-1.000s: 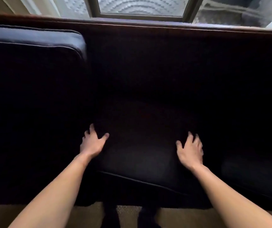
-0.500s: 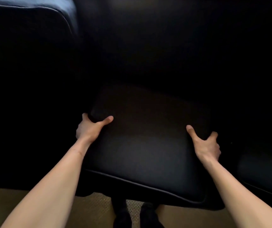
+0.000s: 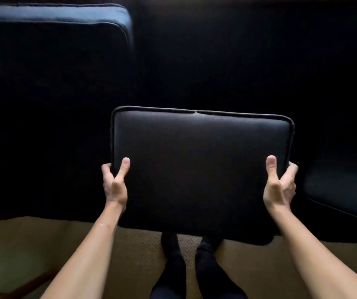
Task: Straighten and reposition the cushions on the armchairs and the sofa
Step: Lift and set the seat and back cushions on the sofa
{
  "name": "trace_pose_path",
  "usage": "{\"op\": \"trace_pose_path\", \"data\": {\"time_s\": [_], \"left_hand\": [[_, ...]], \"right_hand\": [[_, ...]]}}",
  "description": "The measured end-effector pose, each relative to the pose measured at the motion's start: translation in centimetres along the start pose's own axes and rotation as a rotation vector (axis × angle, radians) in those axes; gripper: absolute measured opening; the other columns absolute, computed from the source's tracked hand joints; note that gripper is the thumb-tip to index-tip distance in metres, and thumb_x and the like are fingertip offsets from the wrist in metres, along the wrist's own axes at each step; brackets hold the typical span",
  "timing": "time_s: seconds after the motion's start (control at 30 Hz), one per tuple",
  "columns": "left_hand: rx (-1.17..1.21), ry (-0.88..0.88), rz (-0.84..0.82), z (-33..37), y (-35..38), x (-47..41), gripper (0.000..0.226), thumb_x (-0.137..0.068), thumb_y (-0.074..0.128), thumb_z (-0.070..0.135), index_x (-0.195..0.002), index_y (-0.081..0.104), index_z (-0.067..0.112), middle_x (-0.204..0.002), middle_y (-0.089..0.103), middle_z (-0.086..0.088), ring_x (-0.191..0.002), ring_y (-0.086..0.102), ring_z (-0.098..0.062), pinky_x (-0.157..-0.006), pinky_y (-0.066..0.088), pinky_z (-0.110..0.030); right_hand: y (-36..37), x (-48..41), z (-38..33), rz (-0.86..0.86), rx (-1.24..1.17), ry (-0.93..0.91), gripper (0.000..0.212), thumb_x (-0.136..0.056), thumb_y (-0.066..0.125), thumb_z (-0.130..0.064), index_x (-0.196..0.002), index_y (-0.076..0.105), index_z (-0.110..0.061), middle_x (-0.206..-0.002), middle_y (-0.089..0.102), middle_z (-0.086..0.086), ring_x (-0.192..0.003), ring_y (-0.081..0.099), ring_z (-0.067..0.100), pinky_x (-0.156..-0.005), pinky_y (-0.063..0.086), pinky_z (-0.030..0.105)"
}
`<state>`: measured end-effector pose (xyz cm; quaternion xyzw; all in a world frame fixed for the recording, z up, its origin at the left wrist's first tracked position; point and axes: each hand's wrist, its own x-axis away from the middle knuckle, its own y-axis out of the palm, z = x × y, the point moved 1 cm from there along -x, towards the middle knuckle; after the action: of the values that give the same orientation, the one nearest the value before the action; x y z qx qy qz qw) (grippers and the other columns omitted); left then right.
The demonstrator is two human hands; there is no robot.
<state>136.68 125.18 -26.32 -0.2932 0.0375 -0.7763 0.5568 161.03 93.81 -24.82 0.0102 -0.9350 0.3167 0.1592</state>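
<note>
We hold the black leather piped seat cushion [image 3: 201, 169] lifted off the dark sofa [image 3: 227, 61], far edge tipped up. Left hand [image 3: 115, 184] and right hand [image 3: 279, 186] each clamp a side edge, thumbs on top, probably so we can square it before reseating it.

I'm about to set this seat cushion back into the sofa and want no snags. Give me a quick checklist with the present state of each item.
1. Left hand grips the seat cushion edge, thumb on top: ok.
2. Right hand grips the opposite edge: ok.
3. Cushion held level: ok, roughly.
4. Empty sofa seat behind it free of objects: cannot tell, too dark.
5. Left back cushion seated upright: ok.
6. Feet clear of the sofa base: cannot tell.
</note>
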Motion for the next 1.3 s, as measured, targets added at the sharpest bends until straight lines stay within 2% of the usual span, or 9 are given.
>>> {"op": "trace_pose_path", "data": {"time_s": [0.13,0.27,0.33,0.4,0.63,0.8,1.0,1.17,1.3], "left_hand": [[0.279,0.015,-0.075,4.2,-3.5,1.4,0.042,-0.101,0.043,0.07,-0.111,0.056,0.031,-0.113,0.056,0.022,-0.104,0.053,0.009,-0.109,0.036,-0.028],[0.519,-0.063,-0.171,7.8,-7.8,2.4,0.073,-0.089,0.022,0.09,-0.089,0.062,0.03,-0.055,0.052,0.016,-0.044,0.049,-0.001,-0.042,0.036,-0.018],[0.553,-0.15,-0.223,8.4,-9.2,2.7,0.087,-0.069,0.027,0.104,-0.075,0.068,0.027,-0.051,0.049,0.008,-0.041,0.047,-0.01,-0.046,0.029,-0.023],[0.582,-0.197,-0.301,8.0,-10.1,2.6,0.101,-0.078,0.027,0.1,-0.112,0.079,0.02,-0.092,0.079,-0.009,-0.08,0.077,-0.028,-0.071,0.056,-0.035],[0.01,0.003,-0.072,10.3,-12.3,2.1,0.064,-0.1,0.047,0.058,-0.137,0.067,0.01,-0.133,0.073,-0.008,-0.13,0.064,-0.031,-0.113,0.047,-0.04],[-0.585,0.319,-0.118,13.4,-10.5,3.1,0.064,-0.106,0.051,0.042,-0.159,0.031,0.012,-0.159,0.04,-0.016,-0.141,0.047,-0.037,-0.117,0.037,-0.047],[-0.949,0.393,-0.441,14.0,-13.2,2.0,0.12,-0.067,0.073,0.085,-0.163,0.011,0.048,-0.146,0.023,-0.008,-0.14,0.034,-0.033,-0.122,0.037,-0.052],[-0.927,0.485,-0.435,12.4,-14.9,0.1,0.123,-0.055,0.094,0.016,-0.156,0.026,0.033,-0.163,0.022,-0.011,-0.14,0.045,-0.024,-0.112,0.047,-0.038],[-0.833,0.401,-0.347,13.3,-15.2,0.2,0.109,-0.043,0.101,0.033,-0.136,0.045,0.04,-0.119,0.051,-0.003,-0.115,0.059,-0.031,-0.106,0.048,-0.04]], "right_hand": [[-1.7,1.0,-4.7,0.08,-0.233,-0.004,0.075,-0.102,0.021,-0.068,-0.14,0.046,-0.009,-0.117,0.066,0.004,-0.117,0.056,0.033,-0.103,0.036,0.039],[-3.9,2.0,-6.4,-0.079,-0.655,0.137,0.082,-0.096,0.025,-0.081,-0.154,0.045,-0.028,-0.156,0.051,-0.005,-0.143,0.047,0.01,-0.123,0.029,0.034],[-5.2,3.7,-6.9,-0.202,-0.718,0.189,0.072,-0.099,0.013,-0.076,-0.13,0.063,-0.034,-0.123,0.072,-0.011,-0.115,0.067,0.008,-0.104,0.052,0.037],[-5.9,5.3,-6.7,-0.238,-0.677,0.224,0.074,-0.099,0.018,-0.076,-0.119,0.07,-0.027,-0.106,0.078,-0.003,-0.103,0.072,0.019,-0.091,0.058,0.045],[-5.7,7.6,-11.1,-0.122,0.132,-0.3,0.058,-0.096,0.056,-0.051,-0.149,0.05,-0.028,-0.156,0.047,0.009,-0.143,0.043,0.029,-0.115,0.034,0.04],[-3.7,8.5,-13.3,-0.238,0.872,-0.699,0.105,-0.077,0.037,-0.095,-0.159,0.027,-0.029,-0.164,0.023,0.015,-0.155,0.012,0.039,-0.118,0.007,0.071],[-3.1,7.9,-15.1,-0.415,1.251,-0.854,0.146,-0.05,0.069,-0.087,-0.162,0.005,-0.02,-0.148,0.031,0.014,-0.141,0.03,0.033,-0.116,0.006,0.076],[1.4,11.8,-15.5,-0.469,1.104,-1.055,0.14,-0.042,0.077,-0.077,-0.155,0.028,-0.01,-0.142,0.042,0.008,-0.134,0.042,0.032,-0.118,0.016,0.071],[2.3,12.8,-16.7,-0.456,1.0,-1.062,0.116,-0.051,0.079,-0.069,-0.145,0.04,-0.014,-0.134,0.051,0.004,-0.123,0.05,0.028,-0.114,0.029,0.059]]}}
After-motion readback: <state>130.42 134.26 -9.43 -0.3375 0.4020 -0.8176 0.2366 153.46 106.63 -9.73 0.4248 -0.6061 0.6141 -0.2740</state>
